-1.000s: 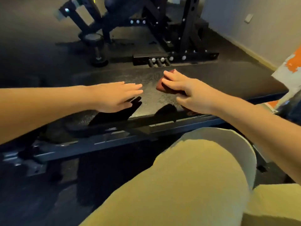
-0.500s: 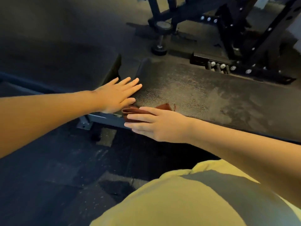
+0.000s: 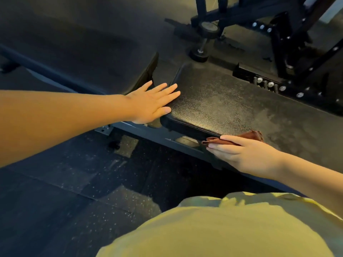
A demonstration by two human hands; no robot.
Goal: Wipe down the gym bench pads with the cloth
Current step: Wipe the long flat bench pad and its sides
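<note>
Wiping in progress on the textured black bench pad (image 3: pixel 213 104), at its near long edge. Right hand (image 3: pixel 246 154) has its fingers straight and close together, laid flat over a folded brown cloth (image 3: pixel 252 135) and pressing it against that edge; nothing is curled round the cloth that I can see. One bunched end of the cloth pokes out past the fingertips toward the pad's left end, and another corner shows above the knuckles on the pad's top face. How far it wraps down the pad's side face is hidden, probably only a little. Left hand (image 3: pixel 150 104) is flat, fingers spread, holding nothing, resting on the pad's left end corner as a brace. A second, darker pad (image 3: pixel 83 58) lies just beyond that left end, across a narrow gap. Top face shows dull streaks toward the right. Judgement: edge pass under way; the next move calls for steady flat pressure sliding along the near edge, then a shift across the gap.
</note>
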